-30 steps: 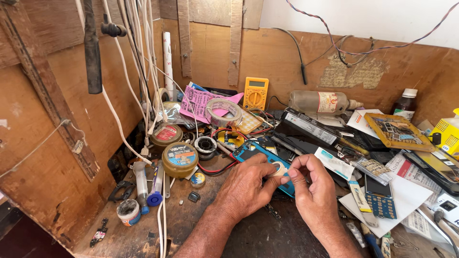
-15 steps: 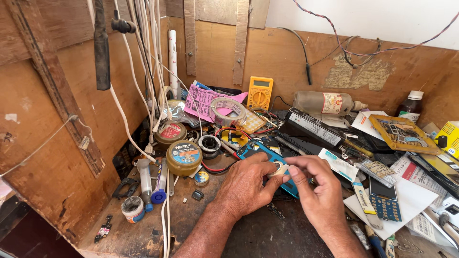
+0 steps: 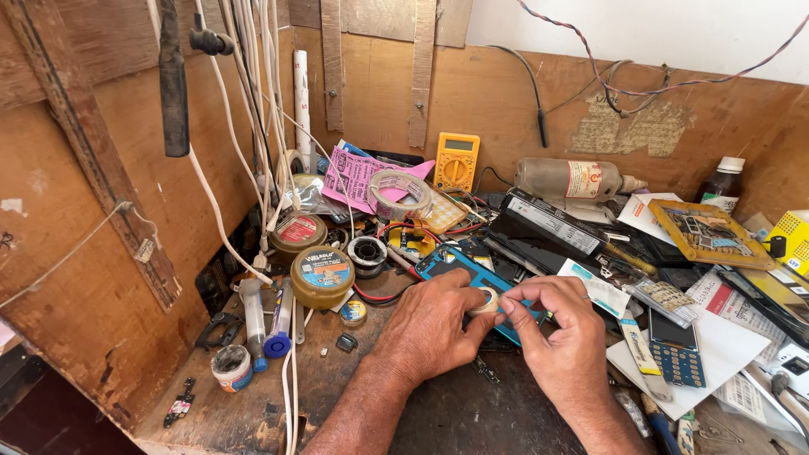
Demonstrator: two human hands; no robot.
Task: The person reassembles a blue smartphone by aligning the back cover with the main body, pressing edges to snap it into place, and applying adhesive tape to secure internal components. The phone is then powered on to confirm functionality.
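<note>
My left hand (image 3: pixel 434 320) pinches a small roll of pale tape (image 3: pixel 484 301) between thumb and fingers. My right hand (image 3: pixel 560 333) meets it from the right, its fingertips pinched at the roll's edge. Both hands hover over a blue opened phone (image 3: pixel 459 268) lying on the dark worn bench. What lies directly under the hands is hidden.
Round tins (image 3: pixel 321 274) and a solder spool (image 3: pixel 367 250) stand to the left, a big tape roll (image 3: pixel 399 194) and yellow multimeter (image 3: pixel 456 161) behind. A plastic bottle (image 3: pixel 573 179), black devices, papers and a keypad board (image 3: pixel 672 347) crowd the right. Cables hang at the left wall.
The hands have stayed together over the blue phone, with the fingers shifting slightly on the small tape roll. The view has tilted a little.
</note>
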